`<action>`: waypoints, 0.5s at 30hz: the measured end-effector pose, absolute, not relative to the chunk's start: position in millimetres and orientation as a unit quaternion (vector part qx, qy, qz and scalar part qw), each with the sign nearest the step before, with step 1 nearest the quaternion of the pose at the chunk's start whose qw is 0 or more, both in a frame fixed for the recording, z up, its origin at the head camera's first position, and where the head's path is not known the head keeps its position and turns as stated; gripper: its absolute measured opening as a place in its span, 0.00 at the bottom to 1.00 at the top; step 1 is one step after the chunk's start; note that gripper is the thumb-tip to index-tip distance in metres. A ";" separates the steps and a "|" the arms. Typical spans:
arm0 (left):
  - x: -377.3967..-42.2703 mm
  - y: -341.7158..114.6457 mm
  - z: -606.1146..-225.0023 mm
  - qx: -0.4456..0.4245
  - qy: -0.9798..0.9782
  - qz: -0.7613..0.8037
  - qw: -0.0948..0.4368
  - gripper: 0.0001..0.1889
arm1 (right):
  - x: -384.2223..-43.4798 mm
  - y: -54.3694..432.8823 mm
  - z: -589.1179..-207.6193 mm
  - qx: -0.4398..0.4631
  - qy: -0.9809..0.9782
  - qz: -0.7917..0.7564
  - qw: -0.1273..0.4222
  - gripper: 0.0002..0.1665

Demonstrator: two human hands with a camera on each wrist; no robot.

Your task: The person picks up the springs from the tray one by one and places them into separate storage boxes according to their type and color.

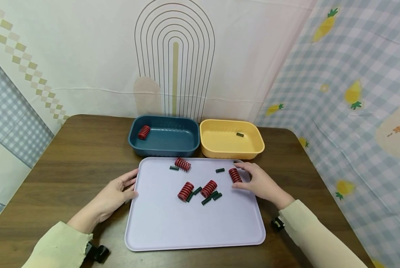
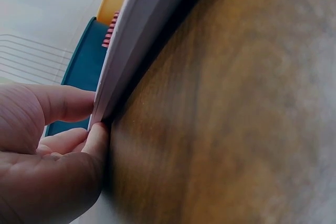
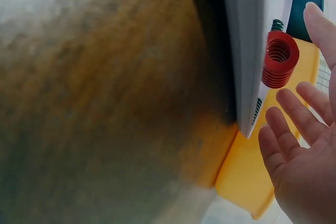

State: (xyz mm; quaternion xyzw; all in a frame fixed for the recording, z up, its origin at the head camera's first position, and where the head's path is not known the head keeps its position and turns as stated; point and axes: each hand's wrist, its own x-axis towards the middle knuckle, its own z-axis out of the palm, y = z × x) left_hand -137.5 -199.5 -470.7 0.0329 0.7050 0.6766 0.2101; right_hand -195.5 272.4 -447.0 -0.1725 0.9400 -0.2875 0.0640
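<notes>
My right hand is at the upper right of the white tray, thumb and fingers spread either side of a red coil spring. In the right wrist view a gap shows between the fingers and that red spring. A small dark green spring lies near the fingertips. At the tray's left rim, my left hand touches the edge with thumb and fingertips; the left wrist view shows the fingertips against the rim. More red springs and small green springs lie mid-tray.
Behind the tray stand a dark blue bin holding one red spring and a yellow bin holding one small green spring. All rest on a brown wooden table. Patterned cloth hangs behind and at the sides.
</notes>
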 end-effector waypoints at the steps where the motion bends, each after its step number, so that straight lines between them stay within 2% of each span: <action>1: -137.5 -199.6 -470.7 0.033 0.705 0.676 0.210 0.41 | -195.2 272.5 -447.9 -0.172 0.941 -0.286 0.064 0.49; 15: -137.8 -200.1 -471.3 0.033 0.706 0.676 0.210 0.41 | -195.6 273.4 -453.6 -0.183 0.941 -0.280 0.055 0.46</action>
